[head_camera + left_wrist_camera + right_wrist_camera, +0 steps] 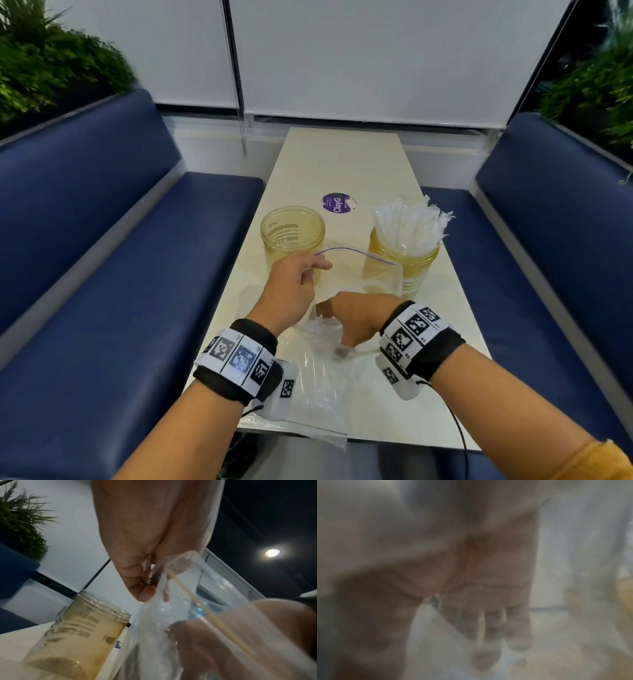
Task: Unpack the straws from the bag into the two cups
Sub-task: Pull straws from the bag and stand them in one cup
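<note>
A clear zip bag (318,383) with a purple seal line lies along the near half of the table. My left hand (313,269) pinches the bag's rim (171,577) and holds the mouth up. My right hand (349,318) is inside the bag, its fingers (488,635) stretched out in the blurred right wrist view. I cannot tell what they touch. The left cup (293,233), a clear yellowish jar, stands empty beyond my left hand and shows in the left wrist view as well (82,628). The right cup (407,270) holds a bunch of wrapped straws (407,222).
The cream table (342,161) is narrow, with blue padded benches (102,274) on both sides. A purple round sticker (337,202) lies behind the cups. Plants stand behind both benches. The bag's bottom hangs over the table's near edge.
</note>
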